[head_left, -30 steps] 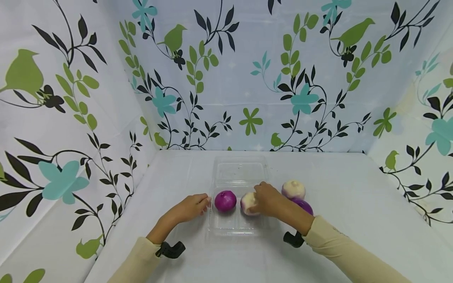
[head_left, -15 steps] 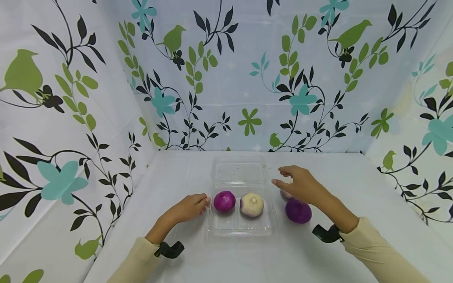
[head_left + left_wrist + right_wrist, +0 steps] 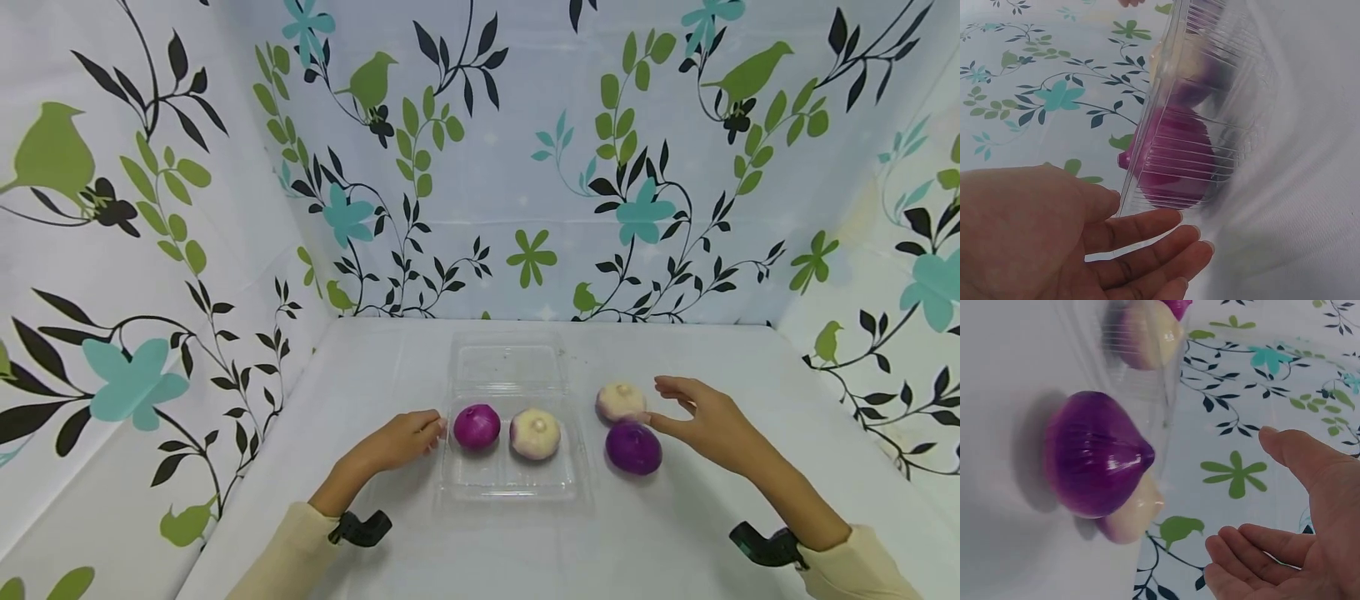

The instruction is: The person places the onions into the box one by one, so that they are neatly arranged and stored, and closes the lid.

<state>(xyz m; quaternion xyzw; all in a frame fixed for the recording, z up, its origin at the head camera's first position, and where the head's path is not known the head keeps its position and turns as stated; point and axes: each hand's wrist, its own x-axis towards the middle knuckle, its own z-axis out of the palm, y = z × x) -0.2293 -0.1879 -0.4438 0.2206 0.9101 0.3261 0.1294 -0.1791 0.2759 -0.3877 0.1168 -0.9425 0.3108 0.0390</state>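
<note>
A magenta onion and a cream bulb with a purplish underside, like an onion or turnip, sit side by side in a clear plastic clamshell box with its lid laid back. My left hand is at the box's left wall, its relaxed fingers touching or almost touching it. To the right of the box lie a dark purple onion and, just behind it, a second cream bulb. My right hand hovers beside these two with thumb and fingers spread, holding nothing.
White cloth covers the table. Patterned sheets with birds and leaves rise at the back and both sides. Each wrist wears a black camera mount.
My right hand has let go of the cream bulb in the box, lifted over the bulbs outside and drawn away to the right. The left hand has stayed put.
</note>
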